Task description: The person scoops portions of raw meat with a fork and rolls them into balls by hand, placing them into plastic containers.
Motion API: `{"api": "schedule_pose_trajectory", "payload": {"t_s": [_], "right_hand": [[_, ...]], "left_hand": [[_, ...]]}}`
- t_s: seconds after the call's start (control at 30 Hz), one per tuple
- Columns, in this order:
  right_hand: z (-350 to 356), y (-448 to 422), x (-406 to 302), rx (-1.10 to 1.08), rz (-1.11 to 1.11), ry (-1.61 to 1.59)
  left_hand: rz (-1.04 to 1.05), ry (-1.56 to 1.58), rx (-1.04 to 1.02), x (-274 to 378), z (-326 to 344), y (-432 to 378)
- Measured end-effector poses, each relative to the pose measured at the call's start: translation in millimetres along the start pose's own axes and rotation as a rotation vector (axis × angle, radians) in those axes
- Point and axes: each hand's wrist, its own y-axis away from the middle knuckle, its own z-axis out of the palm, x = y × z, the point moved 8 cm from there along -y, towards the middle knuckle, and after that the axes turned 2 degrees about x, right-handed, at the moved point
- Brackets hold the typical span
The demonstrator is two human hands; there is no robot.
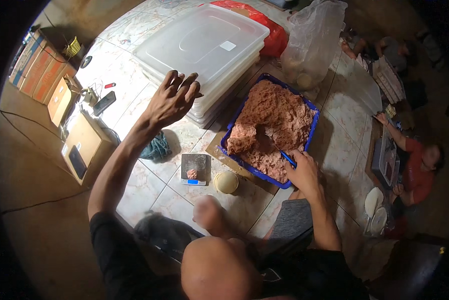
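Observation:
My right hand grips the blue handle of a utensil; its metal end goes into the ground meat. This pinkish meat heaps up in a blue plastic tray, with a hollow near the middle. My left hand is raised by the near left corner of a stack of translucent lidded plastic containers, fingers apart and nothing seen in them. Whether it touches the lid I cannot tell. On a small digital scale sits a lump of meat. Right of it stands a round cream-coloured container.
Dark cloth lies below my left wrist. Phones, cables and cardboard boxes are at left. A clear plastic bag and a red bag stand behind the tray. A person in red sits at right beside a grey bin.

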Motion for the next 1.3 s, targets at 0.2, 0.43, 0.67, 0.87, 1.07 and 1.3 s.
{"api": "schedule_pose_trajectory", "payload": {"t_s": [0.2,0.43,0.67,0.87,1.07,1.3], "right_hand": [[6.5,-7.3,-10.6,0.047,-0.052,0.159],[16.5,-33.1,-32.2,-0.084,-0.107,0.161],[20.1,-36.3,-41.0,-0.025,-0.161,0.262],[31.2,-36.3,-43.9,-0.085,-0.136,0.3],[25.4,-21.3,-29.1,-0.209,-0.048,0.33],[4.2,-27.6,-50.6,-0.135,-0.074,0.329]], "left_hand": [[0.011,-0.021,0.348,-39.6,-44.9,-37.6],[-0.027,-0.056,0.415,-94.3,-102.7,-70.7],[-0.59,-0.189,0.613,-218.1,-112.4,-25.4],[-0.695,-0.238,0.491,-289.3,-38.7,112.0],[-0.789,-0.01,0.218,-281.5,86.0,157.1],[-0.725,0.061,-0.283,-258.7,188.9,215.3]]}}
